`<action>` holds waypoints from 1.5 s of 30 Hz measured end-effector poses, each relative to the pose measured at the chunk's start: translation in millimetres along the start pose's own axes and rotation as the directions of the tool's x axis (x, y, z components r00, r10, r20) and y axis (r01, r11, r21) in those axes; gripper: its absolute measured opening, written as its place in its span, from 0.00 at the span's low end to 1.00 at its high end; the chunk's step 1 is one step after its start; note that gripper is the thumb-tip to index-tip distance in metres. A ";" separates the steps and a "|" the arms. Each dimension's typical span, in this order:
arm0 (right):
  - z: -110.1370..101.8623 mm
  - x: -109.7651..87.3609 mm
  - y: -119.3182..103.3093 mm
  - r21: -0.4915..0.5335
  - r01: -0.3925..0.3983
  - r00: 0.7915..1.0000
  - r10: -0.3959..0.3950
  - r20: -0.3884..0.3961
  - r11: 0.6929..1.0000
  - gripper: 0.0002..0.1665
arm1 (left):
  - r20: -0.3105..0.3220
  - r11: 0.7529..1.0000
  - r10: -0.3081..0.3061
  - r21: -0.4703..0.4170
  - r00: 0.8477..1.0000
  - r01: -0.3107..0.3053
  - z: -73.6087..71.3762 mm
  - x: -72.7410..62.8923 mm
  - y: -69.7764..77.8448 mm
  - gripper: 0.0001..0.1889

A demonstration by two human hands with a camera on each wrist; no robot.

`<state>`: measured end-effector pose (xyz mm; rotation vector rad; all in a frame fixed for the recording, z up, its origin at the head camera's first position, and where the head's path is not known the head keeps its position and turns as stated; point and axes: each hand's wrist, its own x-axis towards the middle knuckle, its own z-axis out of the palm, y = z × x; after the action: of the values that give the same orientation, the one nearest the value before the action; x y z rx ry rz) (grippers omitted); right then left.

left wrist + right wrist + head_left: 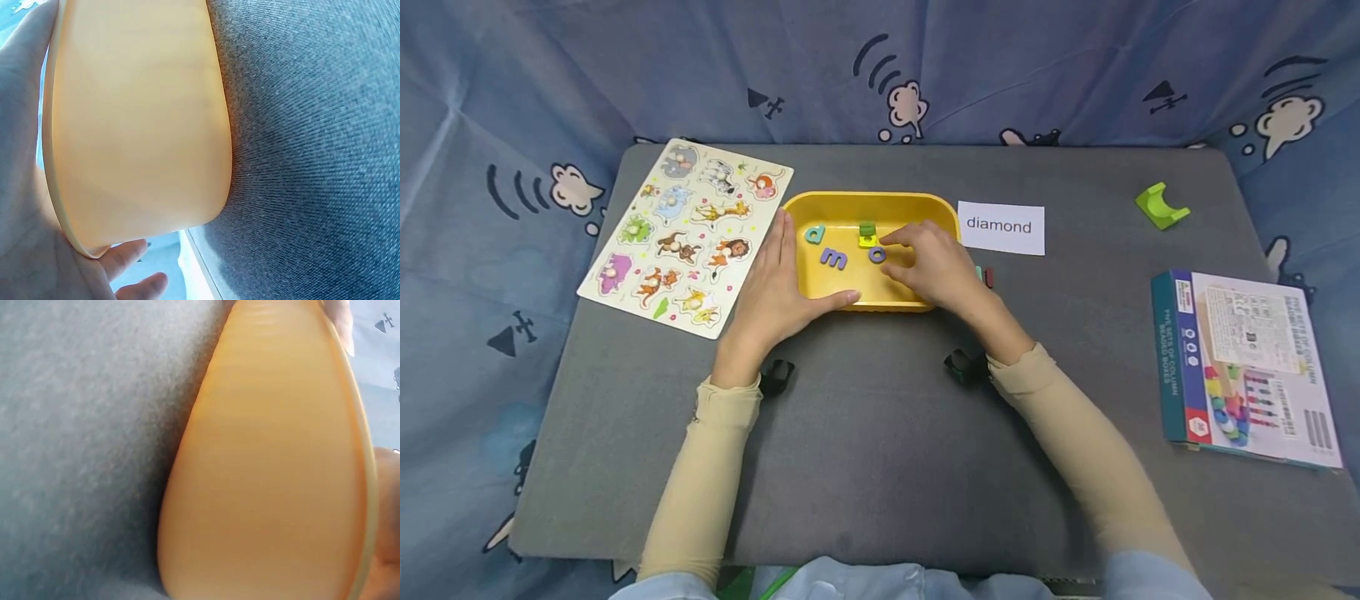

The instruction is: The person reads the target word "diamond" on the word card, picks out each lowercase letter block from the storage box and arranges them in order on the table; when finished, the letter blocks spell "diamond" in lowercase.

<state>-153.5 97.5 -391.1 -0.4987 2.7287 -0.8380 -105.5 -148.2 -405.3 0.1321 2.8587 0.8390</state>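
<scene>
A yellow tray point(857, 298) holds a teal letter d point(814, 235), a purple letter m point(833, 258), a purple letter o point(877, 255) and a small green and yellow piece point(867, 236). My left hand point(778, 287) rests against the tray's left end, fingers straight along the side and thumb stretched over the front rim. Reaching in over the right side, my right hand point(932, 267) has its thumb and forefinger apart, their tips just right of the letter o. In the left wrist view the tray's outer wall point(137, 125) fills the middle, with the palm along its rim.
A white card reading "diamond" point(1002, 227) lies right of the tray. Small teal and red pieces point(988, 277) show beside the right wrist. An animal puzzle board point(692, 242) lies left. Farther right are a green curved block point(1162, 206) and a boxed set point(1251, 367).
</scene>
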 end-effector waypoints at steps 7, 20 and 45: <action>7.7 15.2 -4.9 -0.043 0.007 0.992 -0.002 0.123 0.999 0.30 | 0.003 1.000 0.002 -0.001 1.000 -0.002 -1.1 -1.2 0.1 0.75; 21.0 33.7 -5.4 -0.066 0.115 0.992 -0.112 0.054 0.991 0.26 | -0.001 1.000 0.014 0.005 1.000 -0.014 -1.9 -0.9 0.8 0.75; 24.8 31.1 -6.2 0.028 0.182 0.980 -0.183 0.078 0.983 0.08 | 0.010 1.000 0.008 -0.004 1.000 -0.008 -2.1 -0.5 1.7 0.75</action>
<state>-172.3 68.3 -411.6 -0.7707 2.6282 -0.8680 -105.4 -148.0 -402.6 0.1472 2.8490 0.8437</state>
